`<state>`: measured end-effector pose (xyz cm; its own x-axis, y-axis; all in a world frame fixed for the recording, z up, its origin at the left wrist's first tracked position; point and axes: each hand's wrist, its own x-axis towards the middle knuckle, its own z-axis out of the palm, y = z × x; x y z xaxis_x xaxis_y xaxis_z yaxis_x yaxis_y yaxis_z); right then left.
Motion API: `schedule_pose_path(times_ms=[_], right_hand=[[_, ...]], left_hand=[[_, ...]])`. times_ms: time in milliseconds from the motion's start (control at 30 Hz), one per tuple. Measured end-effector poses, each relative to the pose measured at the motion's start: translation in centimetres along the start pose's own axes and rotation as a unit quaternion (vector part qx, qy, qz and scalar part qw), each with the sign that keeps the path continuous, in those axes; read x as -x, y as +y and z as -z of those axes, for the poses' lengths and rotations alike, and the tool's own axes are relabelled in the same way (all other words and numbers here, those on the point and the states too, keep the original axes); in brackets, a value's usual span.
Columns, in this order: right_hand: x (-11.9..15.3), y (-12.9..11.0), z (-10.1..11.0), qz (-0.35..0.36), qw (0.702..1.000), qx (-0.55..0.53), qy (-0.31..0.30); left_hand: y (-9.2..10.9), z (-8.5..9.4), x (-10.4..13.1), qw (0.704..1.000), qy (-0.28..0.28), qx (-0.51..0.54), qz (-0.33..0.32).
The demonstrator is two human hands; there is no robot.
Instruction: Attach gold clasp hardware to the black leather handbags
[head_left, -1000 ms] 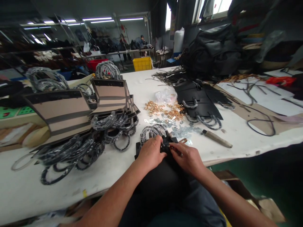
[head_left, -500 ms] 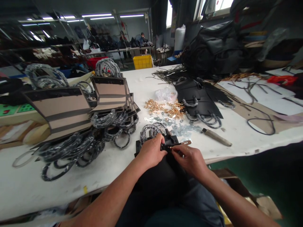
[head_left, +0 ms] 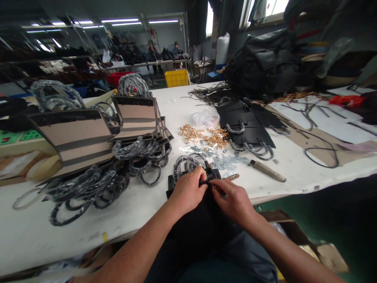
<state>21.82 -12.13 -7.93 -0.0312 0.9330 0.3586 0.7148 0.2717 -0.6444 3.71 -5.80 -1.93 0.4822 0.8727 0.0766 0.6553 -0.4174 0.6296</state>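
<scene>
A black bag panel (head_left: 203,220) lies across the table's front edge and my lap. A handle wrapped in clear plastic (head_left: 180,164) stands up from its far end. My left hand (head_left: 190,189) is closed on the panel's upper part, thumb and fingers pinching the black material. Close beside it, my right hand (head_left: 232,197) has its thumb and forefinger pressed together at the same spot. A slim tool with a looped, copper-coloured metal end (head_left: 233,177) sticks out from the right hand; the rest of it is hidden. Whatever lies between the fingertips is too small to make out.
Gold-coloured metal fittings (head_left: 216,138) and thin silver plates (head_left: 228,160) lie heaped beyond my hands. A knife-like tool with a worn handle (head_left: 268,171) rests at right. Stacked bag panels (head_left: 84,135) with wrapped handles stand at left; more black panels (head_left: 250,127) lie at back right.
My right hand has moved slightly left, its fingertips closer to the left hand's. The copper-coloured tool end has shifted a little within or behind the right hand. The left hand stays gripping the panel.
</scene>
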Motion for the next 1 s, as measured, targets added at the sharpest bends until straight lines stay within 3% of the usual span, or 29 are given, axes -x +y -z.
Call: schedule_pose_path(times_ms=[133,567,833,900,1000], right_hand=[[-0.8,-0.5,0.7,0.003,0.998,0.043,-0.035],[-1.3,-0.5,1.4,-0.01,0.995,-0.002,-0.101],[-2.5,-1.0,2.4,-0.13,0.982,-0.091,-0.103],[-3.2,-0.7,3.3,-0.127,0.975,-0.118,-0.142],[-4.3,0.0,4.8,-0.132,0.949,-0.148,-0.245]], left_hand=[[0.0,-0.3,0.1,1.0,0.02,0.008,-0.007],[0.4,-0.9,0.5,0.998,0.047,0.02,-0.024],[1.0,-0.5,0.9,0.994,0.053,0.01,-0.091],[1.1,-0.4,1.1,0.994,0.047,0.019,-0.1],[0.9,-0.1,1.3,0.991,0.028,0.039,-0.125]])
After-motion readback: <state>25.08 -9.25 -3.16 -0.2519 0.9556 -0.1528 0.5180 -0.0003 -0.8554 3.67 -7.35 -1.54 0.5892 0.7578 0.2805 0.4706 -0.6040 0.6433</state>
